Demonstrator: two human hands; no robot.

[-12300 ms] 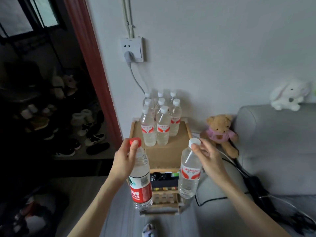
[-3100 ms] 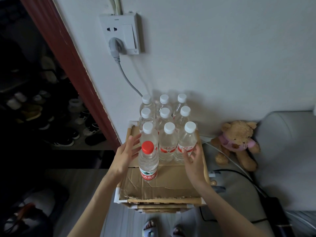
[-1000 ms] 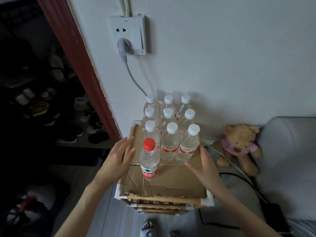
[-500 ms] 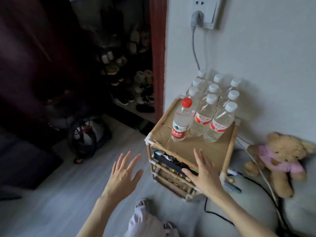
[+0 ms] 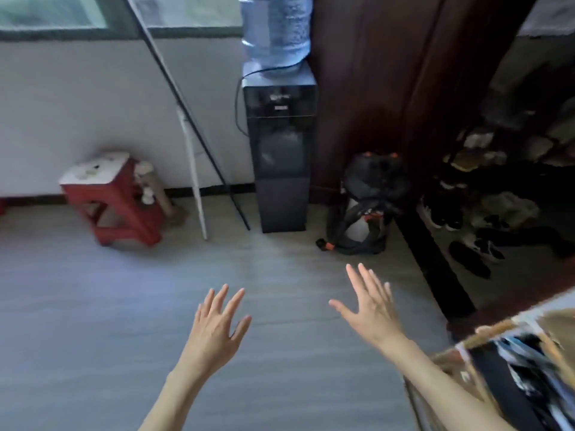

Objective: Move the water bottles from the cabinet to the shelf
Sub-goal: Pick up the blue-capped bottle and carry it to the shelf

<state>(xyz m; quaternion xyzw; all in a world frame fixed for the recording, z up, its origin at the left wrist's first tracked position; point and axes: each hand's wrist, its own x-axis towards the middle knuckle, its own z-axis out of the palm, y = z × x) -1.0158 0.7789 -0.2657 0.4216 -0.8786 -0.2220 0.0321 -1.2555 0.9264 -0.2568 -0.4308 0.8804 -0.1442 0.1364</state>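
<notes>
Left hand [image 5: 217, 328], right hand [image 5: 371, 309] both spread, empty, over bare floor [image 5: 93, 306]; shelf [image 5: 510, 353] corner at right edge.

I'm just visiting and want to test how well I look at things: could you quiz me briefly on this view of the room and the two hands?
1. True or false: the left hand holds a water bottle.
2. What stands nearest the water dispenser? A) red stool B) black bag C) shelf
3. How are the fingers of the right hand arranged?

Key: 1. False; it is empty. 2. B. 3. Spread straight, holding nothing.
</notes>
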